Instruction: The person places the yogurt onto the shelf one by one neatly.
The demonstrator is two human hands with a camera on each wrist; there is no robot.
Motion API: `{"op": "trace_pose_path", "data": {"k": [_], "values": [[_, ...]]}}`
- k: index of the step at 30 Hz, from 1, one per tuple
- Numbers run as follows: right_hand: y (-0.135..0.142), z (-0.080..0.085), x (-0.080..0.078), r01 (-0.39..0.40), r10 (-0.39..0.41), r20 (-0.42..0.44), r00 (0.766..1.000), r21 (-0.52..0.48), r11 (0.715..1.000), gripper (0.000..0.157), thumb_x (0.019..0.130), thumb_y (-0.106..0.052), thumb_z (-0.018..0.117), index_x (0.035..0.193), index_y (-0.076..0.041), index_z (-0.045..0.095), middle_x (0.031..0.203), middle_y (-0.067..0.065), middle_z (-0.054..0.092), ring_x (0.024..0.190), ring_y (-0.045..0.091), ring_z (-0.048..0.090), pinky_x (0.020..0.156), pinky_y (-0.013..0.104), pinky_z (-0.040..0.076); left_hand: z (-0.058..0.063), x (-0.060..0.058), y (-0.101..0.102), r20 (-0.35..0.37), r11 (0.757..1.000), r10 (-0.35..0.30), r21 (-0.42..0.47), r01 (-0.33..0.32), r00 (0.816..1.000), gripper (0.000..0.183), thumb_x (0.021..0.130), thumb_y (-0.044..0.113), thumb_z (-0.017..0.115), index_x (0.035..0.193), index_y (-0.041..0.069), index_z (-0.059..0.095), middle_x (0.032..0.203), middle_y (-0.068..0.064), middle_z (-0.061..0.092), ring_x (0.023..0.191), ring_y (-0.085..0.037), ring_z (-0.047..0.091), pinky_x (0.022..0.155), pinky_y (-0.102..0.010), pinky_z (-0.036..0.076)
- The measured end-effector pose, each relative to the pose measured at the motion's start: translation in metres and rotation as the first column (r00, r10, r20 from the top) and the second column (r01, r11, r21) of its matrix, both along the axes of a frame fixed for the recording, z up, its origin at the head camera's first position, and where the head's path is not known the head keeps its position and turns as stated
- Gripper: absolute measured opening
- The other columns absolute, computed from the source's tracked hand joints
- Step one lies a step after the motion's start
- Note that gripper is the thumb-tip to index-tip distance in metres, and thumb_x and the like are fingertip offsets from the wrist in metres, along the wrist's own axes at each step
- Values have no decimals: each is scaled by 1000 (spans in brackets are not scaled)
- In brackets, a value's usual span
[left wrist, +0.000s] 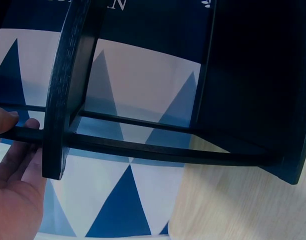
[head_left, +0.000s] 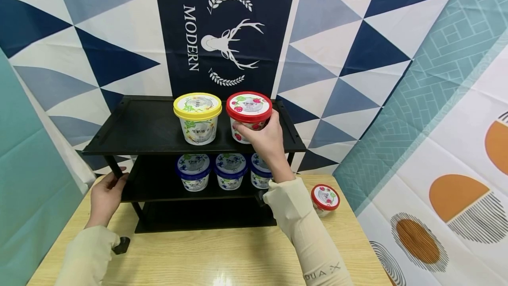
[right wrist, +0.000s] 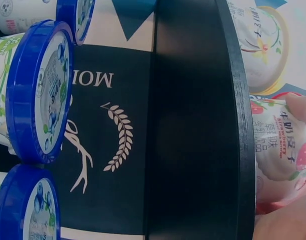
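My right hand [head_left: 265, 138] grips a red-lidded strawberry tub [head_left: 249, 106] at the right of the black shelf rack's top board [head_left: 135, 122]. In the right wrist view the strawberry tub [right wrist: 280, 150] is by the board's edge, with thumb and fingers on either side. Left of it on that board stands a yellow-lidded tub [head_left: 198, 120]. My left hand [head_left: 106, 197] holds the rack's left post [head_left: 113, 167]; the left wrist view shows thumb and fingers curled around this post [left wrist: 28, 135]. Whether the strawberry tub's base touches the board is hard to tell.
Several blue-lidded blueberry tubs [head_left: 193, 172] stand in a row on the middle board. Another red-lidded tub [head_left: 325, 198] is on the wooden table [head_left: 198, 259], right of the rack. The lowest board [head_left: 206, 215] lies near the tabletop. Patterned cloth [head_left: 325, 56] hangs behind.
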State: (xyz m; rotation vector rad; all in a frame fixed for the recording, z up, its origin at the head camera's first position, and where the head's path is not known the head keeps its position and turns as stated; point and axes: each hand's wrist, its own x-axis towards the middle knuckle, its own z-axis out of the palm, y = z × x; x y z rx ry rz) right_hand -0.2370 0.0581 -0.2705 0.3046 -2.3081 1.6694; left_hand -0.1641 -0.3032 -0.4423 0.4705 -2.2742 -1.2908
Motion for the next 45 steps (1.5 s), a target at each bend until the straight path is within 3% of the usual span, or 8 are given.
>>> {"op": "trace_pose_path", "data": {"k": [10,45], "values": [[0,1,0,13,-15,50,999,49,999,87,73,-41,77,140,-13,28,136,5,44,122,20,46,97,42,45,-1,0,0,11,1000,5,1,-5,1000,31,96,26,52,118,7,63,76,38,46,72,16,44,61,-8,37],[0,4,-1,10,-19,76,997,117,993,88,71,-44,78,138,-12,31,133,6,46,119,21,49,94,41,47,-1,0,0,8,1000,8,-20,-8,1000,31,96,27,52,117,7,63,75,37,45,72,16,44,62,-9,37]]}}
